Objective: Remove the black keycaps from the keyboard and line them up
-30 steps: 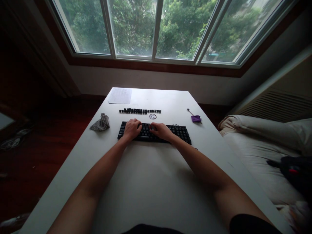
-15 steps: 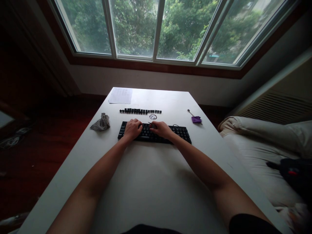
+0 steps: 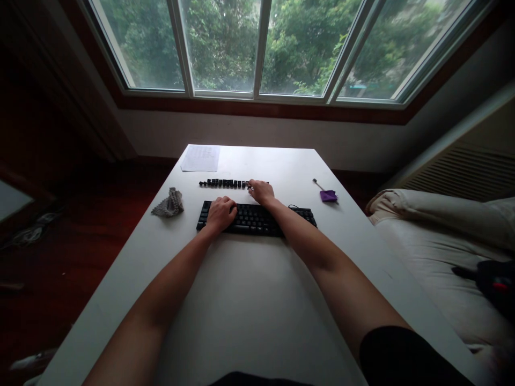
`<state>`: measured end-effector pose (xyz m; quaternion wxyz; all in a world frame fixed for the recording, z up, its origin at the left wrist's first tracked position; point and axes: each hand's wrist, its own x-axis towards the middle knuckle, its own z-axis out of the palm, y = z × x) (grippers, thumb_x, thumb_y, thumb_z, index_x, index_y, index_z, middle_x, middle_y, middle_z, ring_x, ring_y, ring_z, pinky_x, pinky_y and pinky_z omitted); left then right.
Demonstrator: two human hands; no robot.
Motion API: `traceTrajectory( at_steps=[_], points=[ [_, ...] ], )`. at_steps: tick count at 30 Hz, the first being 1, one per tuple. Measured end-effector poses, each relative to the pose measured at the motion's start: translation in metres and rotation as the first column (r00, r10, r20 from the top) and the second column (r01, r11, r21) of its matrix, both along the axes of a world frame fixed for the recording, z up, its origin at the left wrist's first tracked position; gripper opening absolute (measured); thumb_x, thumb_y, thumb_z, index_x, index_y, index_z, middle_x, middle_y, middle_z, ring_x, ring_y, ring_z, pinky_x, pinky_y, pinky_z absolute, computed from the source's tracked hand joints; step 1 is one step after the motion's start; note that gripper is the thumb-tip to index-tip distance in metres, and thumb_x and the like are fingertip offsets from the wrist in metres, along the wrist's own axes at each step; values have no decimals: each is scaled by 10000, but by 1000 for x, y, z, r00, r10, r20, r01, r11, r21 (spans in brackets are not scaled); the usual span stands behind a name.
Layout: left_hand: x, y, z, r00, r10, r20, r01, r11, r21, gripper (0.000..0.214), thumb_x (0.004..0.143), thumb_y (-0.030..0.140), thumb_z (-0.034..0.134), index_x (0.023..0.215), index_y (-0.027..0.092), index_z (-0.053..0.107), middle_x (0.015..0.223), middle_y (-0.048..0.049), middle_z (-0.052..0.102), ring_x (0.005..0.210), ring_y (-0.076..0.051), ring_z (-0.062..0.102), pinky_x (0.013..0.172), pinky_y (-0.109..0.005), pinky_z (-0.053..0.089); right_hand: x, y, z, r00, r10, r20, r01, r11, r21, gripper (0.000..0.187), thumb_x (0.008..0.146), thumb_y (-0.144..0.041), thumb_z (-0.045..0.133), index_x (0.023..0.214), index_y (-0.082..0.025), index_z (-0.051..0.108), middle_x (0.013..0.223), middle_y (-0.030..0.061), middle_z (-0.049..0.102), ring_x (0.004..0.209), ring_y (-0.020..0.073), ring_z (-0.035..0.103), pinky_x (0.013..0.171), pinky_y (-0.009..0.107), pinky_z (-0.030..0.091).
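A black keyboard (image 3: 257, 226) lies across the white table, its left end under my left hand (image 3: 220, 213). The fingers of that hand are bent over the keys and hold the keyboard down. My right hand (image 3: 260, 192) is beyond the keyboard, at the right part of a row of loose black keycaps (image 3: 225, 183). Its fingertips are pinched together, pointing down and left among the small caps. Whatever sits between them is too small to make out. The hand covers part of the row and the spot behind the keyboard's middle.
A crumpled grey cloth (image 3: 170, 203) lies left of the keyboard. Toward the right are a purple cloth piece (image 3: 329, 196) and a thin stick (image 3: 318, 185). A paper sheet (image 3: 200, 158) rests at the far left corner. A bed (image 3: 410, 236) stands beside the table's right edge.
My right hand has moved from above the keyboard's middle, away from me, to the keycap row. It now hides the round item that lay there. My left hand stays on the keyboard.
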<state>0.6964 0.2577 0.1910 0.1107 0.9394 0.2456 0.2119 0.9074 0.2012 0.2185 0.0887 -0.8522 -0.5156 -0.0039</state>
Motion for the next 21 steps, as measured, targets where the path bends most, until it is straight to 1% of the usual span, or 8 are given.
traceTrajectory(
  at_steps=[5, 11, 14, 17, 21],
  points=[
    [2, 2, -1, 1000, -7, 9, 7, 1000, -9, 214, 968, 304, 525, 1006, 236, 724, 1094, -84, 676, 1044, -270, 572, 972, -445, 440, 3, 19, -6, 1000, -16, 13, 17, 999, -34, 281, 1003, -298, 529, 1244, -192, 627, 1213, 169, 702, 1075, 281, 665, 882, 356, 482],
    [1, -2, 3, 1000, -4, -6, 4, 1000, -6, 213, 973, 306, 522, 1010, 237, 721, 1110, -85, 677, 1068, -275, 571, 978, -448, 440, 4, 24, -9, 1000, -25, 9, 25, 999, -26, 266, 1017, -262, 484, 1239, -178, 605, 1196, 189, 699, 1056, 286, 666, 872, 368, 482],
    [0, -2, 4, 1000, -2, -6, 2, 1000, -11, 214, 973, 301, 519, 1008, 237, 720, 1109, -85, 677, 1068, -275, 571, 975, -447, 441, 4, 25, -10, 1000, -25, 10, 25, 999, -19, 269, 1005, -274, 507, 1244, -189, 599, 1183, 173, 707, 1031, 276, 664, 848, 353, 483],
    [0, 0, 3, 1000, -3, 1, 3, 1000, -14, 212, 970, 300, 523, 1001, 235, 722, 1099, -86, 676, 1053, -271, 571, 978, -447, 439, 6, 27, -10, 1000, -28, -9, 28, 1000, 2, 281, 994, -327, 540, 1243, -209, 596, 1167, 151, 711, 1008, 279, 661, 823, 354, 480],
    [1, 2, 1, 1000, -6, 4, 6, 1000, -17, 214, 969, 303, 523, 999, 236, 724, 1103, -87, 672, 1051, -269, 569, 980, -446, 437, 12, 24, -7, 994, -59, -88, 64, 997, 52, 264, 1012, -355, 502, 1200, -211, 621, 1170, 136, 699, 1002, 265, 643, 827, 345, 464]
  ],
)
